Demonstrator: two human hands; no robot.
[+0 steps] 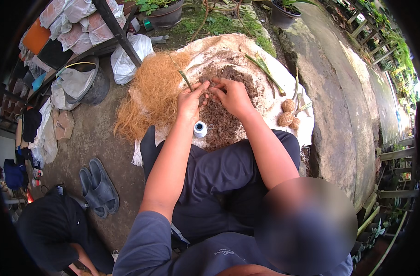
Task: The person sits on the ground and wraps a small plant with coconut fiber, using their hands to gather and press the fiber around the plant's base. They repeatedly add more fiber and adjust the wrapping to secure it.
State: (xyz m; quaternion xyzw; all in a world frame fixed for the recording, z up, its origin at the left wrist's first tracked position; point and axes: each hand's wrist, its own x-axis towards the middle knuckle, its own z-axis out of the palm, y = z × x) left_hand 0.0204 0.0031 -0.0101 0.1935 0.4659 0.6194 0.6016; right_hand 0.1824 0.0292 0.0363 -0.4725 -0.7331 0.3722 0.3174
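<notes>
My left hand (190,101) holds a narrow green plant cutting (184,76) upright, with something dark at its base between the fingers. Close beside it, my right hand (230,94) has thumb and fingertips bent together over the dark potting soil (222,126); whether they pinch anything is hard to see. A spool of white thread (200,129) stands below my left hand. Orange-brown coconut fibre (155,88) is heaped to the left. Several wrapped fibre balls (285,119), some with leaf cuttings, sit at the right, below loose green cuttings (264,70). All lie on a pale woven sack (304,129).
A black bucket (99,86) and a white plastic bag (129,58) stand at the left, near a rack of wrapped bundles (80,22). Grey slides (99,186) lie on the floor. Another person (58,227) sits at lower left. Potted plants (165,15) stand beyond the sack.
</notes>
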